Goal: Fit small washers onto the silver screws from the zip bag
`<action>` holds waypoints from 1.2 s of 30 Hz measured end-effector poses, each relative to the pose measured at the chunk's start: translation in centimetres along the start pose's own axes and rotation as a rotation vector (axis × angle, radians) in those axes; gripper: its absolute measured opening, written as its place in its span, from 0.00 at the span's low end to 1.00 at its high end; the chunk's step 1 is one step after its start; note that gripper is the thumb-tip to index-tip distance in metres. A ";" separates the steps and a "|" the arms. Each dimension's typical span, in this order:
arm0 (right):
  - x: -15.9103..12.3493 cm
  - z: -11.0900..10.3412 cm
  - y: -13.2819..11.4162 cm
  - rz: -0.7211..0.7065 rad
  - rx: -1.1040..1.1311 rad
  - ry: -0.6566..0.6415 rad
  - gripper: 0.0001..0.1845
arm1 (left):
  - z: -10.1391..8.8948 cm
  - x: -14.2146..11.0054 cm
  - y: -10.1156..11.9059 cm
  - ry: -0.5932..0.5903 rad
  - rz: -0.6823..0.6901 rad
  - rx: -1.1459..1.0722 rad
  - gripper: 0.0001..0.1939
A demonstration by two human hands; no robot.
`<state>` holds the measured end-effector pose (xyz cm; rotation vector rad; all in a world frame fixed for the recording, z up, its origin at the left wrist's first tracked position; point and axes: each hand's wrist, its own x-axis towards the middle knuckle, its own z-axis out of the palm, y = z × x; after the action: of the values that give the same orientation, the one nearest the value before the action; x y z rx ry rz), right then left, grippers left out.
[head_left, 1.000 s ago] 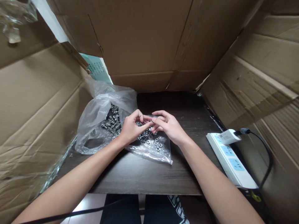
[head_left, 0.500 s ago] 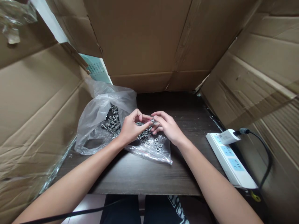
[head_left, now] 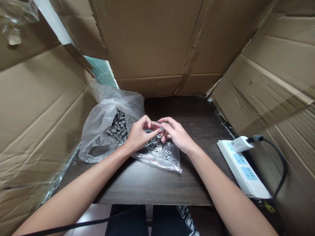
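Over the loose hardware, my left hand [head_left: 139,133] and my right hand [head_left: 177,135] meet fingertip to fingertip. Between them they pinch a small shiny metal nut [head_left: 161,128]; the fingers cover part of it, so I cannot tell whether a bolt runs through it. Just below lies a flat zip bag [head_left: 159,163] with loose nuts [head_left: 166,153] on it, some hidden by my hands. Left of my left hand, a clear plastic bag [head_left: 94,126] lies open, with many bolts [head_left: 119,129] spilling from its mouth.
Dark wooden table [head_left: 157,190] beneath everything. A white power strip [head_left: 246,170] with a plugged-in adapter [head_left: 240,144] and black cable [head_left: 283,164] sits on the right. Cardboard walls [head_left: 152,42] enclose the back and sides. A printed green sheet [head_left: 100,70] shows at the back left.
My right fingers have shifted slightly around the small metal piece, which has turned a little. My left hand holds nearly the same place.
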<state>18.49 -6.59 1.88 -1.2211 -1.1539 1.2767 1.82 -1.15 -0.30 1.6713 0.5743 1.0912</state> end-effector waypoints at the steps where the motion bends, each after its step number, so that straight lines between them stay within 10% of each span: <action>1: 0.0 0.0 0.0 0.019 -0.010 0.007 0.13 | 0.0 0.0 0.0 0.003 0.003 0.002 0.22; 36: -0.2 -0.1 -0.1 -0.035 -0.048 -0.006 0.17 | -0.4 0.0 0.4 -0.030 0.043 0.084 0.20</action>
<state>18.64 -6.75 1.98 -1.2276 -1.2110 1.2333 1.40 -1.11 0.12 1.7768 0.5743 1.0838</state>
